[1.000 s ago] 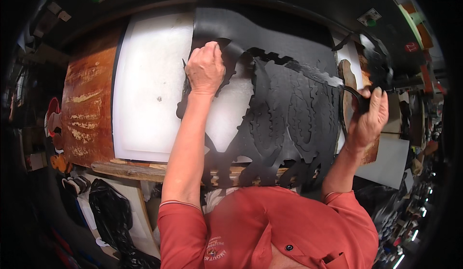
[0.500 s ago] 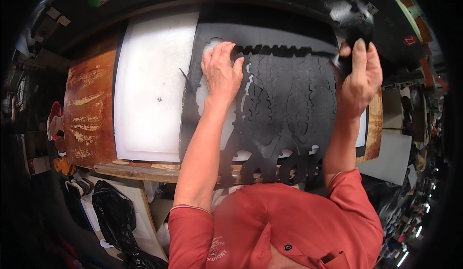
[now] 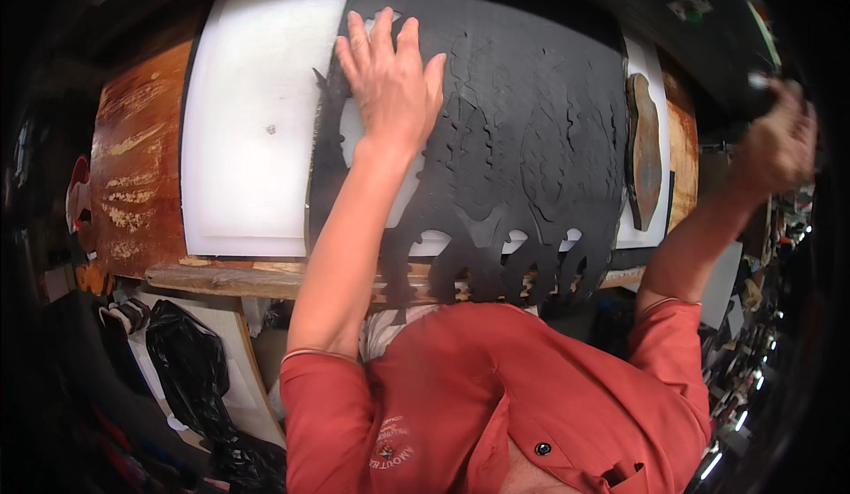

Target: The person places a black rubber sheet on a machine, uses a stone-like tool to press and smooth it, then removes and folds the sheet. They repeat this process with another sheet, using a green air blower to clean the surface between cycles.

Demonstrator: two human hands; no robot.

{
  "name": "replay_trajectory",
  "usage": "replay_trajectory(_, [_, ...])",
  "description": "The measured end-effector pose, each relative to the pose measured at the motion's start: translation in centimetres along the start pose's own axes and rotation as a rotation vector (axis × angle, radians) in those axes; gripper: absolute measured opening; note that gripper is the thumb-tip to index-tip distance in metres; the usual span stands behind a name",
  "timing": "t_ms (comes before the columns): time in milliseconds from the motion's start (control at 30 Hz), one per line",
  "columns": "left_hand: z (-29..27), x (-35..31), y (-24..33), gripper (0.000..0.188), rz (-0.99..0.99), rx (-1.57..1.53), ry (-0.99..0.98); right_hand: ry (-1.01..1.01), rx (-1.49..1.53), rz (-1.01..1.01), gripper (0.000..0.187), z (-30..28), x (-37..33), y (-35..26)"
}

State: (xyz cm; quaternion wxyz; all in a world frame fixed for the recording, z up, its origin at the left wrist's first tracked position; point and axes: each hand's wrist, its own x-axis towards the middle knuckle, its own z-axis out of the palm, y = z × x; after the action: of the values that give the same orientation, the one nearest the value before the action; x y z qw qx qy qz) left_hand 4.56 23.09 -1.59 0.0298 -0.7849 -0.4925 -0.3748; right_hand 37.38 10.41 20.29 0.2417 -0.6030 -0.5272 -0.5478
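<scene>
A black sheet (image 3: 505,78) lies over white boards, with sole-like outlines cut into it and an open lattice of scraps along its near edge. My left hand (image 3: 387,87) rests on its left part, fingers spread, beside a cut-out gap where white shows through. Nothing is in that hand. Out to the right, past the table's end, my right hand (image 3: 779,140) is raised and smeared by motion. Its fingers look bent, with a small pale blur beside them; whether it holds anything cannot be made out.
A long brown piece with a dark rim (image 3: 646,153) lies right of the sheet. To the left are a white board (image 3: 266,122) and a scuffed brown board (image 3: 142,166). A wooden rail (image 3: 230,279) runs along the front edge; a black plastic bag (image 3: 186,352) hangs below left.
My right hand has swung outward to the right, away from the sheet. The dark jagged strip between my hands no longer shows. My left hand's fingers have spread; the brown piece is now uncovered.
</scene>
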Motion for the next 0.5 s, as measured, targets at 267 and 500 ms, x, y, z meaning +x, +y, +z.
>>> replay_trajectory(267, [-11.8, -10.6, 3.8, 0.05, -0.257, -0.55, -0.512, -0.774, 0.978, -0.029, 0.018, -4.6, -16.6, -17.4])
replay_trajectory(500, [-11.8, -7.4, 1.9, 0.058, -0.859, -0.86, -0.83, -0.775, 1.008, 0.051, 0.029, -6.5, -18.6, -19.0])
